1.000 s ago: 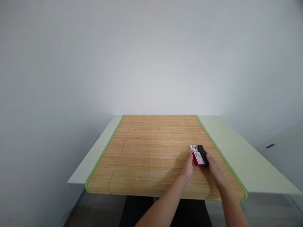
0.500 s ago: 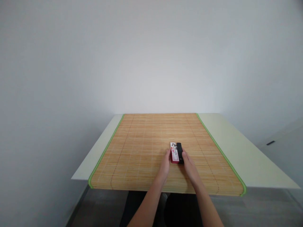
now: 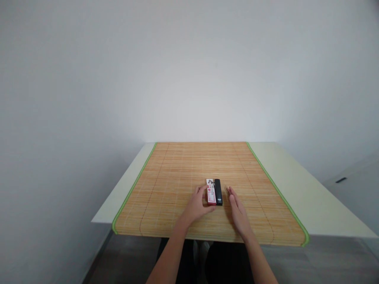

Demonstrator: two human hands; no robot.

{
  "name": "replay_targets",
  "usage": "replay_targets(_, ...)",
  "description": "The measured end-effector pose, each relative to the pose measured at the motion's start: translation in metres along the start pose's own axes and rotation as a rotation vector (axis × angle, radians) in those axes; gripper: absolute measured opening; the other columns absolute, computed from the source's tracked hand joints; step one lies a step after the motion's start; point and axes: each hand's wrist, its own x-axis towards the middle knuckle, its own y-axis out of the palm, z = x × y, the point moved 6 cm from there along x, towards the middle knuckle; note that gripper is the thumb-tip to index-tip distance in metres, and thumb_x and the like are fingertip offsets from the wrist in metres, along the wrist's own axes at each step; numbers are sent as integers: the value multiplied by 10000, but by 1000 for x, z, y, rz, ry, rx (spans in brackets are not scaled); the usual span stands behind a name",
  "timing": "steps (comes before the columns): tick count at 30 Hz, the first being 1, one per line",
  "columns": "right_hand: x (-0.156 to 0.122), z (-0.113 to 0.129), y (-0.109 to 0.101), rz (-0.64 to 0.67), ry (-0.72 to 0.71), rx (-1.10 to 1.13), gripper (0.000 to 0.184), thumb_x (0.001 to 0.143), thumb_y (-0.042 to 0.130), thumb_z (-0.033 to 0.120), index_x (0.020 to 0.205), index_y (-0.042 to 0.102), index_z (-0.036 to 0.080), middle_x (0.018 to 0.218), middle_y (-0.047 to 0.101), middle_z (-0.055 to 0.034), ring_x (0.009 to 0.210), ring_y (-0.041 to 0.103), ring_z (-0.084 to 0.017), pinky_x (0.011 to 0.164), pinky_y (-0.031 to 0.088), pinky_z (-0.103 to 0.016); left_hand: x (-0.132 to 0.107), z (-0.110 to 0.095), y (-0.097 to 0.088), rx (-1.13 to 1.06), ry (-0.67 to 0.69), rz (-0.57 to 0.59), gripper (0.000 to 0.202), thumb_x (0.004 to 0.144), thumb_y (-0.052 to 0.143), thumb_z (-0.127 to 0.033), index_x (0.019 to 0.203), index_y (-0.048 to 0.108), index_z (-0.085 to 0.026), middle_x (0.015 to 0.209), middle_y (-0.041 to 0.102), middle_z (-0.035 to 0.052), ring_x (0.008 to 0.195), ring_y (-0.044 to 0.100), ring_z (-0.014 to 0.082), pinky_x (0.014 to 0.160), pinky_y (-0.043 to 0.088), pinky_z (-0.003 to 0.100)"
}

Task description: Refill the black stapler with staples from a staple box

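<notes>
We see one pale rectangular table [image 3: 296, 189], and on it one woven bamboo mat with green edging [image 3: 177, 173], which covers most of the top and which we take as our landmark. Left of the mat, a bare strip of table runs along its green border; a wider bare strip lies to the mat's right.

We count two hands and two small objects, all over the mat's near middle. First comes our left hand [image 3: 197, 204], resting on the mat with fingers loosely curled and spread. Its fingertips touch the left and near edge of a small flat red-and-white printed box [image 3: 211, 192], but they do not close around it, so this hand grips nothing. The box lies flat on the mat, its long side pointing away from us. Touching its right side, parallel to it, lies one slim black rectangular bar [image 3: 218, 191].

Further right, our right hand [image 3: 237, 208] is flat and open, fingers straight and together, edge down on the mat. It stands just beside the black bar with a clear gap of mat between them, holding nothing.
</notes>
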Motion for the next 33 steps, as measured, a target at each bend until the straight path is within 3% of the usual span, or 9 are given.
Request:
replay_targets(6, -8, 10, 3, 47, -39, 11, 648, 978, 490, 684, 1507, 499, 311, 1564, 488, -43, 1482, 410, -261, 1285, 198, -514, 7, -7, 2, 54, 31, 25, 732, 735, 852, -271, 1396, 540, -310, 1353, 544, 87, 1193, 602, 271, 1051, 490, 433)
replay_targets(10, -10, 15, 3, 64, -41, 14, 631, 992, 487, 660, 1508, 496, 299, 1549, 509, -51, 1470, 428, -258, 1282, 201, -518, 7, -9, 1, 106, 42, 7, 770, 724, 855, -284, 1417, 522, -317, 1341, 548, 80, 1223, 577, 280, 1072, 463, 431)
replay_targets(17, -8, 10, 2, 67, -53, 4, 624, 992, 482, 662, 1502, 504, 303, 1535, 527, -54, 1455, 450, -265, 1277, 217, -534, 0, -11, 2, 160, 28, -35, 621, 704, 866, -330, 1263, 601, -277, 1278, 588, 80, 1187, 587, 279, 1031, 458, 407)
replay_targets(22, -8, 9, 2, 58, -44, 24, 605, 995, 481, 658, 1490, 512, 313, 1518, 547, -56, 1443, 469, -259, 1264, 249, -536, 2, 17, -32, 157, -94, -206, 638, 743, 850, -401, 1287, 557, -244, 1202, 650, 76, 1062, 640, 247, 945, 483, 378)
replay_targets(26, -9, 12, 6, 30, -36, 41, 639, 972, 496, 689, 1474, 536, 295, 1496, 568, -72, 1420, 498, -271, 1240, 301, -545, 20, 37, -62, 338, -180, -349, 559, 780, 816, -407, 1249, 573, -224, 1199, 645, 87, 1101, 632, 264, 973, 471, 393)
replay_targets(30, -11, 19, 9, 19, -55, 8, 619, 968, 498, 685, 1446, 574, 299, 1490, 575, -53, 1414, 504, -282, 1251, 290, -539, 36, 38, -64, 477, -191, -378, 569, 815, 780, -426, 1308, 556, -251, 1306, 596, 97, 1208, 595, 289, 1038, 446, 420)
replay_targets(33, -13, 21, 9, 23, -66, -8, 600, 976, 496, 667, 1436, 585, 293, 1482, 583, -53, 1404, 513, -285, 1255, 284, -541, 30, 38, -64, 518, -161, -411, 577, 828, 764, -448, 1327, 546, -256, 1431, 511, 105, 1309, 534, 298, 1093, 422, 435)
